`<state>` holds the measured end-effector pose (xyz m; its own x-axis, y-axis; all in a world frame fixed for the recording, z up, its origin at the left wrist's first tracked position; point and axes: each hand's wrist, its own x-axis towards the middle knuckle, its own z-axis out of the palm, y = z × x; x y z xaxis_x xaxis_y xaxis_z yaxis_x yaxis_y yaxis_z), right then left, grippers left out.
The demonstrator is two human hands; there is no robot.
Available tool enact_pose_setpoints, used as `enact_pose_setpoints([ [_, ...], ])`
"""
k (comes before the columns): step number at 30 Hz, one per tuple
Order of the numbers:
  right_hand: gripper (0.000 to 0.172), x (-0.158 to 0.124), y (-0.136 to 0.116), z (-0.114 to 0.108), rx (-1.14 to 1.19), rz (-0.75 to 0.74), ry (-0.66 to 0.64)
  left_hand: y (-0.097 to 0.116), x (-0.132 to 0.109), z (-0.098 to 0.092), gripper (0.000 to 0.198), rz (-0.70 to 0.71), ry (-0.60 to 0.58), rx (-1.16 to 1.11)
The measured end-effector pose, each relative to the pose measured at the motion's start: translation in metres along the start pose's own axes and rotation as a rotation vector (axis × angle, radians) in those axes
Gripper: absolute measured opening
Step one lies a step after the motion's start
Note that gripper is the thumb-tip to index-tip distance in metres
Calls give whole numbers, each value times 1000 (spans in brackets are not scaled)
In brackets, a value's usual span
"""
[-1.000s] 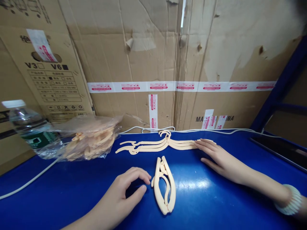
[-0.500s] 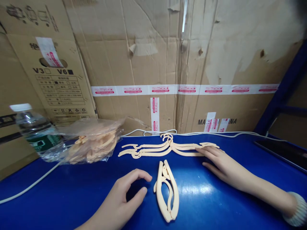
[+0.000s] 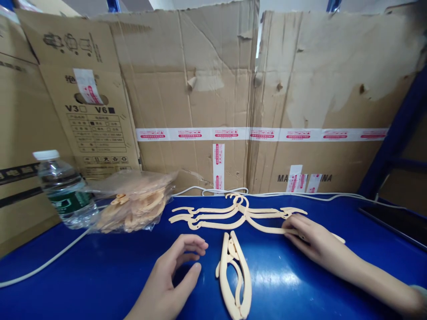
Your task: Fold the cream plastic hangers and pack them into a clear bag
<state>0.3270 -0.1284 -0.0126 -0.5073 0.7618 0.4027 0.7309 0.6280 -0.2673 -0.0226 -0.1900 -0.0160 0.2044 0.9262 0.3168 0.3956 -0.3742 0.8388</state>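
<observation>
Folded hanger (image 3: 235, 275) lies just beside the open left hand (image 3: 170, 275); right hand (image 3: 313, 240) grips an unfolded hanger (image 3: 267, 229).

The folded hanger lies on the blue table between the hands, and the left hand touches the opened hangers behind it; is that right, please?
Not quite: the head view shows the right hand touching the opened hangers. The folded hanger does lie on the blue table between the hands; the left hand touches no hanger.

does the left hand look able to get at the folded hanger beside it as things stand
Likely yes: the left hand lies open on the blue table just beside the folded hanger, with only bare tabletop between them.
</observation>
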Motion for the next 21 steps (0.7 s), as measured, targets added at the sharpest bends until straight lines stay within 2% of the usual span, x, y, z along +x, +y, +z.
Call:
enact_pose_setpoints([
  [3, 19, -1, -1, -2, 64, 69, 25, 1, 2, 0, 16, -20, 8, -23],
  [9, 23, -1, 9, -5, 89, 107, 211, -2, 2, 1, 25, -103, 1, -78],
  [12, 27, -1, 8, -9, 107, 122, 260, -13, 5, 2, 37, -159, 21, -178],
  [15, 26, 0, 3, -12, 117, 115, 276, -26, 10, 5, 51, -219, 108, -311],
  [18, 23, -2, -2, -13, 117, 66, 268, -32, 13, 8, 71, -211, 228, -417],
  [21, 21, -3, -8, -10, 106, -11, 251, -32, 10, 11, 85, -199, 246, -449],
])
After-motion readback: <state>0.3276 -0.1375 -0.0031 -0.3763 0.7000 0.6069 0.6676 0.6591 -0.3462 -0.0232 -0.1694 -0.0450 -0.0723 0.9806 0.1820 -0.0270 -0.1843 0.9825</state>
